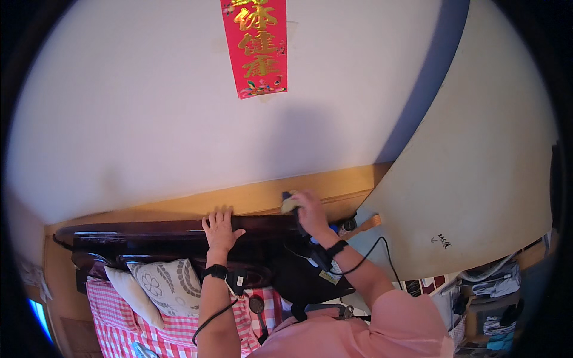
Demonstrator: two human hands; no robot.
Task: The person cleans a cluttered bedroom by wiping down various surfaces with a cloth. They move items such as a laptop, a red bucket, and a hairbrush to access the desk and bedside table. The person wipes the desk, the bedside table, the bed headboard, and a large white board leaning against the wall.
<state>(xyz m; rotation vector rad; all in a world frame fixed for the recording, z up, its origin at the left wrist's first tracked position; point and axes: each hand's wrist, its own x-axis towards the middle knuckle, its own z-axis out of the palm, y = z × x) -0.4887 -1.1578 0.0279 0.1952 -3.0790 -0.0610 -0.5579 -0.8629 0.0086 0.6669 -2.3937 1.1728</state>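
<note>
My left hand (220,230) lies with fingers spread on the top rail of a dark, glossy wooden headboard (152,229). Nothing is held in it. Farther right, my right hand (312,212) grips a crumpled yellowish cloth (289,204) with a dark part beside it. That cloth is over the right end of the headboard, close to the tan wood panel (250,197) at the foot of the wall. Blur on the right hand and cloth hides whether they touch the panel. Each wrist wears a black strap with a cable.
Below the headboard are a patterned pillow (165,286), a white pillow (134,295), red checked bedding (116,331) and a dark round-headed brush (257,306). A large pale board (465,170) leans at right. A red paper banner (259,49) with gold characters hangs above. Shelves with folded clothes (497,282) stand lower right.
</note>
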